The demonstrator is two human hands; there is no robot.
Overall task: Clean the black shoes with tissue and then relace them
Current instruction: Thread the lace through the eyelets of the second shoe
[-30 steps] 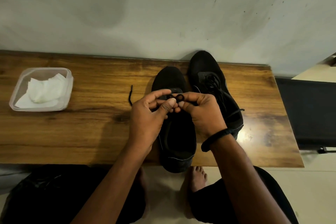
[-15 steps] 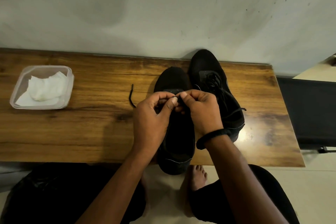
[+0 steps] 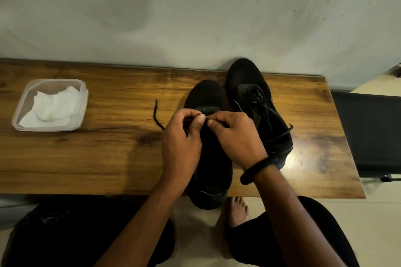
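2 black shoes sit side by side on the wooden table [image 3: 91,158], toes pointing at the far wall. The right shoe [image 3: 245,73] is fully laced, with a tangle of its laces [image 3: 258,99] over the tongue and 1 end trailing off its right side. The left shoe [image 3: 206,95] sits nearer, touching the right one, and its heel hangs over the near table edge.

Both hands are over the middle of the left shoe, so most of its eyelet area is hidden. The left hand [image 3: 182,136] has its fingers curled and its thumb pressed to the fingertips, pinching the loose lace [image 3: 155,112]. The free end of that lace lies on the wood just left of the shoe and then disappears under the hand. The right hand [image 3: 236,136] is curled the same way and pinches at the same spot, thumb tip almost touching the left thumb (the bit of lace between them is black on black, really hard to make out). I can't tell which eyelet it's at. There's a black band [image 3: 258,169] on the right wrist.

Far left on the table is a clear plastic tub [image 3: 19,112] with crumpled white tissue [image 3: 54,106] in it, well apart from the shoes. A bare foot [image 3: 237,210] shows on the floor below the table edge, and something dark at the right is cut off by the frame.
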